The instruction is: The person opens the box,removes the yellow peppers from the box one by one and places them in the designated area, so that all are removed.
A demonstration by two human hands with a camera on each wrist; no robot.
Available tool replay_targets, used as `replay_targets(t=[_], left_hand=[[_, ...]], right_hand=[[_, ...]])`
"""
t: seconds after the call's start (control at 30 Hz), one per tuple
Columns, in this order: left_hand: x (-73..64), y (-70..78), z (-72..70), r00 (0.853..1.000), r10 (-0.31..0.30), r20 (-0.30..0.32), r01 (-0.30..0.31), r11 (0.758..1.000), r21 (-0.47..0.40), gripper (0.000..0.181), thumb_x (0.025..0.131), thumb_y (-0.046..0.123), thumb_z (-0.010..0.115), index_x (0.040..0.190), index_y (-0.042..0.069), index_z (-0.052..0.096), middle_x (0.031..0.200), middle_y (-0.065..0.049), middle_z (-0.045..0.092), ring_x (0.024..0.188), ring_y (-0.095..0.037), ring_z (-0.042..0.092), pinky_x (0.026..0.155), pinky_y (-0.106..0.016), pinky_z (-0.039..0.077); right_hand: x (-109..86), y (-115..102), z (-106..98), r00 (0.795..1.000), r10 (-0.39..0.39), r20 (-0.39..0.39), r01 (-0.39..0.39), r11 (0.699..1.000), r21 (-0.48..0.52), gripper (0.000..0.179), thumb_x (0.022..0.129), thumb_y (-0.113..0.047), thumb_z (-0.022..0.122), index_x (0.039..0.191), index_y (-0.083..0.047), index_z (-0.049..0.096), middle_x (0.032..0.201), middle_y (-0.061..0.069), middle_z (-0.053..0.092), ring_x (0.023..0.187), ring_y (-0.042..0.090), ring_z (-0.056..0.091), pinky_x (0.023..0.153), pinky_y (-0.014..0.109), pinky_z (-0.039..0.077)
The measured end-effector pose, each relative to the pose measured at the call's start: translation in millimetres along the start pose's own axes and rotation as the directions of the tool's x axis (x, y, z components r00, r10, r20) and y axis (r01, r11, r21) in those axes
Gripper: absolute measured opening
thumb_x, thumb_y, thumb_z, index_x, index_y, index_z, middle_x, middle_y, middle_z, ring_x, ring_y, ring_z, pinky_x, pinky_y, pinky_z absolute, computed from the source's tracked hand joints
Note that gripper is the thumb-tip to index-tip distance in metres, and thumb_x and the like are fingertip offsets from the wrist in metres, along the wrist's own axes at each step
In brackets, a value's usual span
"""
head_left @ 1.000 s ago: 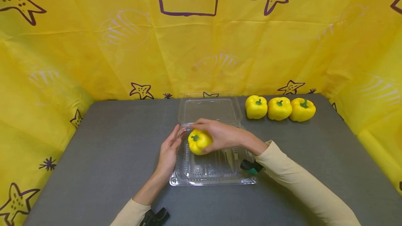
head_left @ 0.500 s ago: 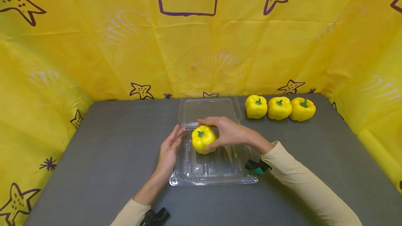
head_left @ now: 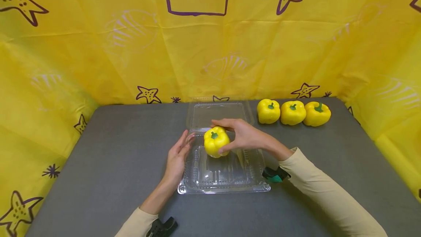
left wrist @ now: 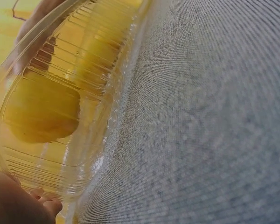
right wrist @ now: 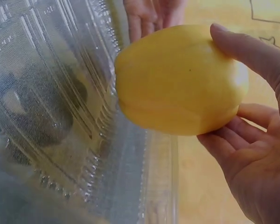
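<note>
In the head view, my right hand (head_left: 243, 133) grips a yellow bell pepper (head_left: 215, 141), fingers behind and thumb in front, over the back part of a clear plastic clamshell container (head_left: 223, 189). The right wrist view shows the pepper (right wrist: 177, 79) between thumb and fingertips, just above the ribbed container floor (right wrist: 42, 88). At the container's left rim rests my left hand (head_left: 176, 158), its fingers fairly straight along the back left corner. Through the clear wall (left wrist: 51, 163), the left wrist view shows the pepper as a blurred yellow shape.
Three more yellow bell peppers (head_left: 293, 112) stand in a row at the back right of the grey table (head_left: 131, 149). The container's lid (head_left: 220, 115) lies folded back behind its base. Yellow printed cloth (head_left: 184, 54) surrounds the table's back and sides.
My right hand has carried the bell pepper a little to the right and toward the back over the container. The left hand has stayed at the rim.
</note>
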State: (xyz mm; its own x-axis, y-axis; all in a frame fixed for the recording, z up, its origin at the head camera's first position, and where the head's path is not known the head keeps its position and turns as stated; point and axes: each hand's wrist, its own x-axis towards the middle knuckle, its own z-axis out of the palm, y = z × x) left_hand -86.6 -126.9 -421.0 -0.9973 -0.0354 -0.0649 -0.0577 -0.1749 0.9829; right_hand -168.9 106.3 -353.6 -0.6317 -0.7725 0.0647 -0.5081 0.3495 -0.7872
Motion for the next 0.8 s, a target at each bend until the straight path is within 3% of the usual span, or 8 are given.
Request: replay_targets(t=[0.47,0.8], left_hand=[[0.2,-1.1,-1.1,1.000,0.030,-0.001,-0.030,1.000,0.009,0.055,0.099,-0.006,0.032,0.153,-0.003,0.021,0.149,-0.022,0.042,0.140,-0.033,0.037,0.118,-0.040,0.023],[-1.3,0.0,-1.0,0.999,0.038,0.007,-0.038,0.999,0.009,0.055,0.099,-0.006,0.032,0.153,-0.004,0.021,0.148,-0.023,0.041,0.140,-0.034,0.036,0.118,-0.042,0.021]], right_hand=[[-20.6,0,-19,0.997,0.037,-0.068,-0.036,0.999,0.020,0.089,0.073,-0.021,0.087,0.146,0.001,0.041,0.140,0.009,0.055,0.132,0.023,0.049,0.110,0.038,0.039],[-39.9,0,-40,0.992,0.092,-0.091,-0.083,0.992,0.096,0.091,0.075,-0.023,0.086,0.150,-0.003,0.037,0.144,0.011,0.052,0.133,0.024,0.048,0.111,0.043,0.037]])
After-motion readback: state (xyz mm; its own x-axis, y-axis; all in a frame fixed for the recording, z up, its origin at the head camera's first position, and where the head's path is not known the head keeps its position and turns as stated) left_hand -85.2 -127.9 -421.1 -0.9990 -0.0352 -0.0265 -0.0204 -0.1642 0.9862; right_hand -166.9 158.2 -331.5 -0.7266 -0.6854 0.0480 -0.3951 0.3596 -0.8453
